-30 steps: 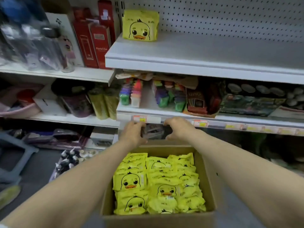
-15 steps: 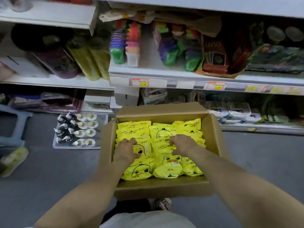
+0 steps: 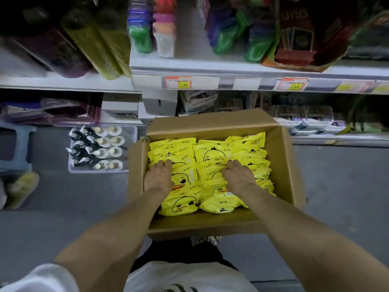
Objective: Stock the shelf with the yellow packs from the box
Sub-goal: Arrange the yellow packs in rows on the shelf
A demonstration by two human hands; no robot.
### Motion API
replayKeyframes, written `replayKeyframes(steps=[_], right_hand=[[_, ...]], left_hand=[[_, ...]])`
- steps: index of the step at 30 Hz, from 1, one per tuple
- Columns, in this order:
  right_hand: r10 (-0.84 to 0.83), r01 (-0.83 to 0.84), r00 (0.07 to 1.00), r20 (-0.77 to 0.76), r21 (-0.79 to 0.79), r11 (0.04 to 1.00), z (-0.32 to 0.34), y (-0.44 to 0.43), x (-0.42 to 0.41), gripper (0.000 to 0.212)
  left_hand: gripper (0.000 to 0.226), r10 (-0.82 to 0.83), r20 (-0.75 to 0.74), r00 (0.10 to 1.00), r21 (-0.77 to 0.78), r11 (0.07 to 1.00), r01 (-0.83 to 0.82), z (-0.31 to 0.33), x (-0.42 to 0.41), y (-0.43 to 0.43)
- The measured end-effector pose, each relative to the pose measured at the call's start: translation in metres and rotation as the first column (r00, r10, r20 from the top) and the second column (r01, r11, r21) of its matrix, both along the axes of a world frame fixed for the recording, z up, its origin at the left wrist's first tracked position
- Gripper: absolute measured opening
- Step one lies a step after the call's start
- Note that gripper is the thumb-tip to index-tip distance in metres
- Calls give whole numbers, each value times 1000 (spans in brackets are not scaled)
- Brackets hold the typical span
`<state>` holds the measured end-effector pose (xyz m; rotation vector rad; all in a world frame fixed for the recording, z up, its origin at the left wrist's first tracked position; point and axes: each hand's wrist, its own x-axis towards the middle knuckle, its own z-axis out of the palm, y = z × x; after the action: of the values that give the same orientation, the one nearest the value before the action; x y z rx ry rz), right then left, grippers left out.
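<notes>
An open cardboard box stands on the grey floor in front of me. It is filled with several yellow packs printed with a duck face. My left hand lies on the left rows of packs and my right hand on the right rows. The fingers of both point away from me, with the tips pressed down among the packs. No pack is lifted. The top shelf that holds one yellow pack is out of view.
A white shelf edge with price tags runs above the box, stocked with coloured goods. To the left on the floor are a tray of small bottles and a blue stool. Bare grey floor lies right of the box.
Both hands came down from the far rim of the box onto the packs inside. My view tilted down from the upper shelves to the box.
</notes>
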<state>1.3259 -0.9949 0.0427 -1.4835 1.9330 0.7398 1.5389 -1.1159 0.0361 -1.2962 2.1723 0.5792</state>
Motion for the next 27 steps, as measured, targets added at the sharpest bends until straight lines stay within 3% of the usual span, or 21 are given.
replayKeyframes(steps=[6, 11, 15, 20, 24, 27], right_hand=[[-125, 123, 974, 187, 20, 992, 7, 11, -13, 31], [-305, 302, 886, 350, 67, 951, 31, 20, -30, 44], [-376, 396, 851, 366, 24, 918, 56, 26, -37, 48], [-403, 445, 851, 336, -55, 894, 78, 36, -49, 39], [-451, 488, 832, 325, -40, 872, 105, 42, -51, 77], [-475, 521, 798, 371, -26, 853, 124, 49, -48, 98]], left_hand=[[52, 41, 100, 994, 68, 997, -48, 2, 0, 2], [38, 35, 118, 992, 121, 991, -49, 15, -9, 1], [54, 28, 100, 995, 198, 979, -47, 34, -17, -3], [65, 162, 31, 986, 280, 946, -164, 68, -23, -4], [77, 358, -104, 928, 363, 883, -299, 93, -23, 1], [83, 415, -226, 881, 349, 879, -325, 119, -30, 11]])
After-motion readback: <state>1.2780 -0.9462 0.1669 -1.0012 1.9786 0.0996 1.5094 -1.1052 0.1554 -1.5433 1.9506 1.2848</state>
